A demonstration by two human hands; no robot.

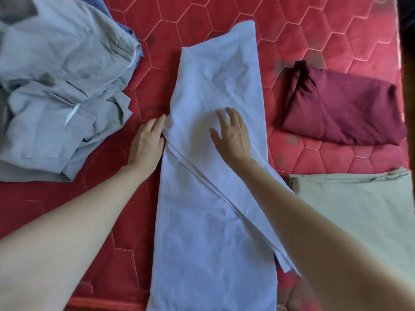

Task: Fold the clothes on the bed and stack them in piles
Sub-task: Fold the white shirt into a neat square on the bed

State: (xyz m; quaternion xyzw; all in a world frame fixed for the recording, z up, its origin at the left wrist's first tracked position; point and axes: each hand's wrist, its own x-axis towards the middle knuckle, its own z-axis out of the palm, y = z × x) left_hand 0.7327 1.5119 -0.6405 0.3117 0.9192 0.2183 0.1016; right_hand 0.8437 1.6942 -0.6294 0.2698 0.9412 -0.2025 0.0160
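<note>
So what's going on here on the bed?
A person is folding laundry on a red quilted mattress. Both hands are on a long white garment: the left hand at its left edge, the right hand flat on its middle. A heap of unfolded grey clothes waits left; a folded maroon piece and a beige one lie right.

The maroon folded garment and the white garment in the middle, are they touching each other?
Apart. The head view shows a strip of red mattress between the white garment and the maroon folded garment.
</note>
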